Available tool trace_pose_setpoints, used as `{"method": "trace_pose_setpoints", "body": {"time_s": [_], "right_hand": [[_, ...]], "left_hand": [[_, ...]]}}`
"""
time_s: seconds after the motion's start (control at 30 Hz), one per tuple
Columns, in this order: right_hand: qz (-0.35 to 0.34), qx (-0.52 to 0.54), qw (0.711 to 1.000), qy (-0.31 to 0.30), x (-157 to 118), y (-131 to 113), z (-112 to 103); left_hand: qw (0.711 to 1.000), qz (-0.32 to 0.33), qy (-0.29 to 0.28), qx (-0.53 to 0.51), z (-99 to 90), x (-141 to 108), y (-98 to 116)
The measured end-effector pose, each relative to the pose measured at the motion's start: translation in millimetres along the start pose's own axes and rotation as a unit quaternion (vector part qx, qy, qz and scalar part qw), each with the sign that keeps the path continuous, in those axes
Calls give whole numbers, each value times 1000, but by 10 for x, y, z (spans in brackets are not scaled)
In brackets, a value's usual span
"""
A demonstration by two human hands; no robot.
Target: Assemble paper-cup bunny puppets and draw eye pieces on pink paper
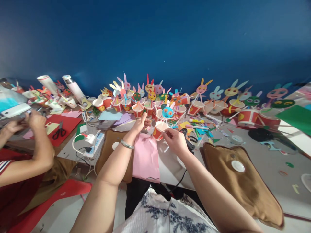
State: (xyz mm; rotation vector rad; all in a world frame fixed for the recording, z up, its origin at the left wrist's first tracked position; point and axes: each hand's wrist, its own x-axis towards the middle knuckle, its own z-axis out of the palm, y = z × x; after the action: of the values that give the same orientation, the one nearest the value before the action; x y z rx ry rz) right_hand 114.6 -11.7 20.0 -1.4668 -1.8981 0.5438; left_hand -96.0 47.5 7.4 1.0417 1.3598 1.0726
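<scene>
A red and white paper cup [159, 130] stands tilted near the middle of the table, with a blue paper rabbit face [167, 112] sticking up from it. My right hand [175, 139] pinches the cup's right side with thumb and fingers. Left of the cup, my left hand [142, 123] is apart from it, fingers spread and holding nothing. Below that hand lies a pink cloth [146, 155]. Behind the cup stand several similar cups with paper animal faces on straws.
Brown pads [240, 184] lie to both sides. A power strip [97, 144] with cords is at left, black scissors [59, 130] on red paper beyond it. Another person's hands [35, 119] work at far left. Paper scraps and markers [200, 127] lie right of centre.
</scene>
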Motion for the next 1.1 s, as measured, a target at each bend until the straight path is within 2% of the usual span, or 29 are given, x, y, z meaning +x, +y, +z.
{"method": "trace_pose_setpoints", "body": {"time_s": [0.2,0.37,0.5,0.73,0.83,1.0,1.1], "right_hand": [[13,58,998,-12,25,-46,-146],[9,90,991,-94,50,-55,-189],[14,105,988,-117,12,-65,-201],[18,158,981,-115,-98,-178,-403],[-1,218,974,-57,-154,-237,-505],[-70,249,953,157,-149,-337,-625],[-107,229,948,195,-34,-394,-602]], "left_hand": [[998,47,-5,-28,27,2,-48],[992,116,-12,-42,58,1,-65],[986,161,-29,-41,73,3,-65],[989,126,-2,-71,88,-5,-83],[989,103,45,-95,70,24,-66],[973,66,146,-167,19,123,-19],[962,59,196,-182,-15,153,-7]]}}
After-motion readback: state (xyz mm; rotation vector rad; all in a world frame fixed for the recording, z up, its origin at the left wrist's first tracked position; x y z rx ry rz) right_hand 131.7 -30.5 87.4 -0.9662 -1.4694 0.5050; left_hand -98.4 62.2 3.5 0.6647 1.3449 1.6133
